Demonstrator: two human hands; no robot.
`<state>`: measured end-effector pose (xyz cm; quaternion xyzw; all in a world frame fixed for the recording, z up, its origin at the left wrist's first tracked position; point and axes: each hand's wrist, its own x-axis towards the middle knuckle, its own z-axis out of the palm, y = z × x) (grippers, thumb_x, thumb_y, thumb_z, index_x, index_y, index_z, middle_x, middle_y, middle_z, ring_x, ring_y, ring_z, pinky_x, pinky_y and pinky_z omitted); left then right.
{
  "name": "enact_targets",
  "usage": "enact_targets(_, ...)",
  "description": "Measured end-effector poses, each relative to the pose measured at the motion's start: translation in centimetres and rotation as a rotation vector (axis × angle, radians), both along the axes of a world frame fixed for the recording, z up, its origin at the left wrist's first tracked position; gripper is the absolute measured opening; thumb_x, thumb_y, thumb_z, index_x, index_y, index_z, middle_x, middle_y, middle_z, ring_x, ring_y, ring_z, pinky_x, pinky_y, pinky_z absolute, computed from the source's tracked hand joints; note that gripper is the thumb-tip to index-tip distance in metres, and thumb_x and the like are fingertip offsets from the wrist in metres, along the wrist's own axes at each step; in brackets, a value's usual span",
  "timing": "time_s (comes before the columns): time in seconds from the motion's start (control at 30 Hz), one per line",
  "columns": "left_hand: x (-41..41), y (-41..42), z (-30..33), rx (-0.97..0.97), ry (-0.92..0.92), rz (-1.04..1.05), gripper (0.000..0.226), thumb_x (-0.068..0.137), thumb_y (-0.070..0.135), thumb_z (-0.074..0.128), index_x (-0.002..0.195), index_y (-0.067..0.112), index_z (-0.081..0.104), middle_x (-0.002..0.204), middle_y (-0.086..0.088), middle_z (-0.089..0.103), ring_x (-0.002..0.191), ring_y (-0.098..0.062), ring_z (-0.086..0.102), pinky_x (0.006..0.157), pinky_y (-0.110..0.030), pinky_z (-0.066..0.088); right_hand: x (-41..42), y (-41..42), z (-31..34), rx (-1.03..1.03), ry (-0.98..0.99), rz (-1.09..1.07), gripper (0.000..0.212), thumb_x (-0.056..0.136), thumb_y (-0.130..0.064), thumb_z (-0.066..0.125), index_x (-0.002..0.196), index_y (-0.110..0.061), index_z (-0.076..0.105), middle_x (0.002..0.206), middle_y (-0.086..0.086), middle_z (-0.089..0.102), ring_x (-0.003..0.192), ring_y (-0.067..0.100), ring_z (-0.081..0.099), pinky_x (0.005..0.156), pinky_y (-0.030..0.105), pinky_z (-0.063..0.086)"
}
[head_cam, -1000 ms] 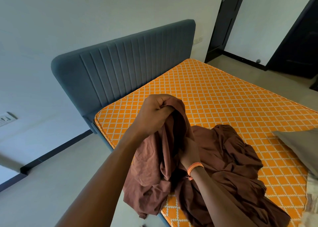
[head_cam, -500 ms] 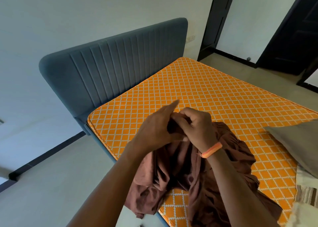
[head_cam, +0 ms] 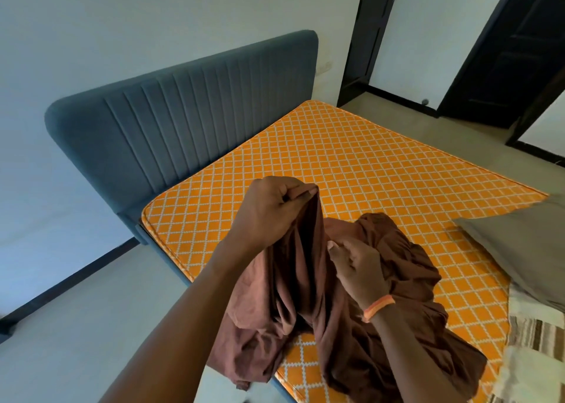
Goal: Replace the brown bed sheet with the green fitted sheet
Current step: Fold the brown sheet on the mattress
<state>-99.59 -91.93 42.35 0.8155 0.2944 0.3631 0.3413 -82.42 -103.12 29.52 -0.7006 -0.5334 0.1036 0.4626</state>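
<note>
The left hand (head_cam: 269,207) fingers pinch a gathered fold of the brown sheet (head_cam: 305,286) at frame centre; the right hand (head_cam: 357,268) fingers curl against the cloth below. The sheet heaps at the lower mattress (head_cam: 351,158) edge; bare mattress spreads toward the upper right, headboard (head_cam: 171,121) behind.

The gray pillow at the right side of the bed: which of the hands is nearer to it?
Right. The right hand is low over the brown sheet, on the side toward the gray pillow. The left hand grips the sheet higher, farther away.
</note>
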Motion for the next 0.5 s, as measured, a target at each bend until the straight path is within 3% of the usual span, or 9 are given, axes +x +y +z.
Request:
enact_targets(0.07,0.4,-0.2,-0.1,0.026,0.019,0.002,0.041,0.098,0.029,0.061,0.065,0.005,0.061,0.056,-0.004,0.056,0.051,-0.021,0.052,0.053,-0.039,0.043,-1.5,-0.3,0.8,0.063,0.146,0.008,0.036,0.094,-0.052,0.057,0.071,-0.026,0.051,0.056,0.0,0.052,0.047,0.023,0.055,0.045,0.046,0.047)
enact_targets(0.17,0.9,-0.1,-0.5,0.011,-0.004,0.029,0.041,0.098,0.03,0.06,0.065,0.006,0.062,0.058,-0.004,0.057,0.053,-0.023,0.054,0.054,-0.043,0.044,-3.5,-0.2,2.2,0.098,0.224,0.078,0.023,0.091,-0.05,0.063,0.085,-0.028,0.059,0.063,-0.002,0.061,0.056,0.018,0.064,0.051,0.038,0.053)
enact_targets(0.23,1.1,-0.2,-0.4,-0.011,-0.017,0.013,0.04,0.098,0.029,0.06,0.066,0.006,0.063,0.059,-0.004,0.059,0.055,-0.022,0.056,0.053,-0.04,0.045,-3.9,0.3,2.3,0.076,0.145,0.057,0.014,0.093,-0.039,0.066,0.086,-0.032,0.057,0.058,-0.009,0.056,0.053,0.007,0.06,0.046,0.02,0.044)
enact_targets(0.3,1.1,-0.4,-0.2,-0.018,-0.006,-0.023,0.037,0.097,0.026,0.062,0.064,0.01,0.064,0.058,0.001,0.059,0.054,-0.014,0.055,0.052,-0.031,0.044,-3.8,1.0,1.5,0.045,0.103,-0.03,0.026,0.095,-0.024,0.065,0.078,-0.037,0.05,0.053,-0.016,0.046,0.05,0.0,0.053,0.047,0.012,0.035)
enact_targets(0.4,1.1,-0.8,0.1,-0.026,0.015,-0.061,0.034,0.097,0.022,0.063,0.065,0.009,0.065,0.058,0.004,0.06,0.055,-0.009,0.056,0.053,-0.02,0.04,-3.0,1.9,0.2,-0.048,0.12,-0.126,0.02,0.097,-0.017,0.055,0.078,-0.025,0.055,0.063,-0.009,0.053,0.052,0.006,0.051,0.051,0.016,0.033)
enact_targets(0.5,0.9,-0.8,0.3,-0.063,-0.04,-0.074,0.033,0.097,0.017,0.062,0.067,0.003,0.064,0.06,0.002,0.06,0.055,-0.008,0.054,0.055,-0.016,0.039,-1.9,2.4,-0.4,-0.182,0.048,-0.176,0.007,0.09,-0.015,0.056,0.088,-0.02,0.059,0.074,-0.002,0.061,0.062,0.016,0.057,0.054,0.025,0.041)
